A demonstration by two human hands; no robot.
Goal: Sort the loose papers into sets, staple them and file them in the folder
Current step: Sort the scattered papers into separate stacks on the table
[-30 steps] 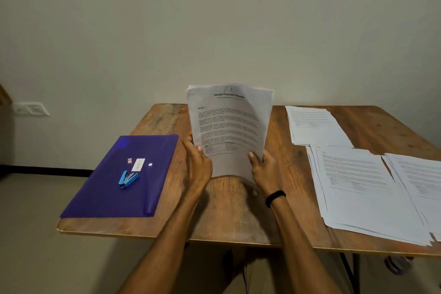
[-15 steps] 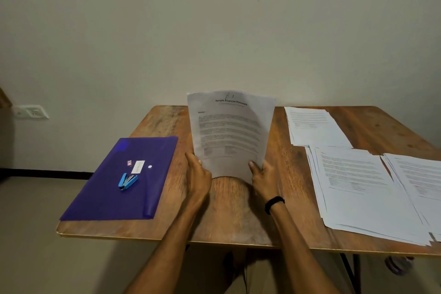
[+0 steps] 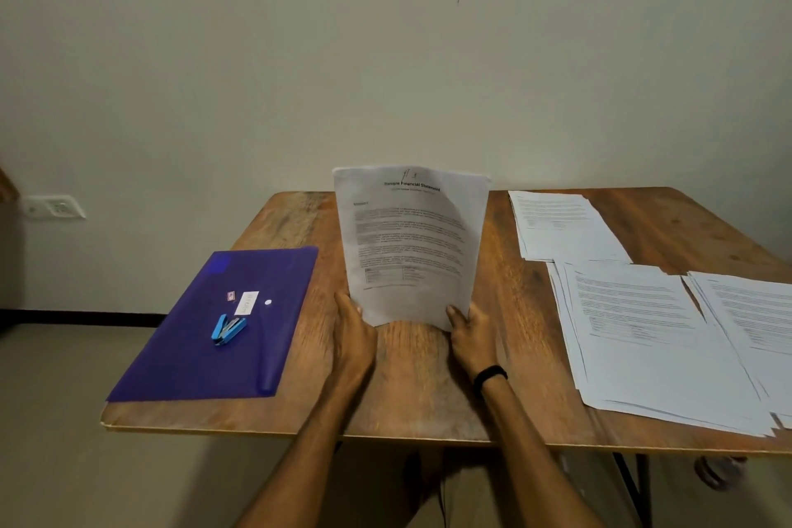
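A set of papers (image 3: 411,244) stands upright at the middle of the table (image 3: 428,403), with a hand at each lower corner.

The left hand (image 3: 353,339) pinches the bottom left corner and the right hand (image 3: 471,339) the bottom right, so the hands are apart with the lower edge between them. The sheets look light, thin and floppy, bowing at the top, and likely to slip against each other. A low hold on both sides should keep them square. The stapler (image 3: 229,329) lies on the purple folder (image 3: 193,356) at nine o'clock, and loose papers (image 3: 643,334) spread from one to four o'clock.
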